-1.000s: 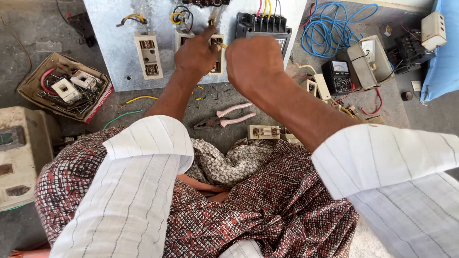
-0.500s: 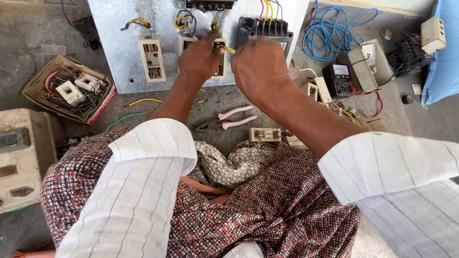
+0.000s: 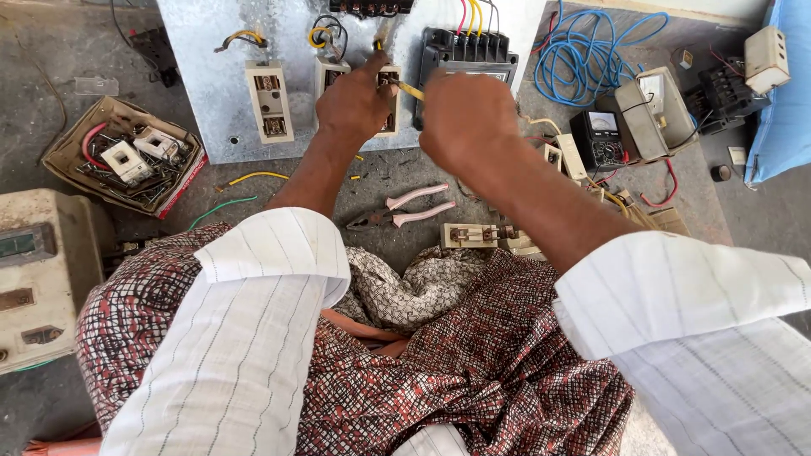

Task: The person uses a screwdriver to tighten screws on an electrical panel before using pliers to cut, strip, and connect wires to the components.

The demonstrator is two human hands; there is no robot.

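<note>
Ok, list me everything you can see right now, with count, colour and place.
metal panel: one, grey, top centre on the floor
fuse holders: three showing on the panel, cream
black unit: one, red and yellow wires on top, panel right
yellow wire: one, between the hands
pliers: one, pink handles, floor below panel
blue cable coil: one, top right
multimeter: one, black, right
cardboard tray: one, holds switch parts, left
cream box: one, far left
left hand: on the middle fuse holder
right hand: closed, by the yellow wire

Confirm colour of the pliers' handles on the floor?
Pale pink handles on the pliers, clearest in the head view.
</note>
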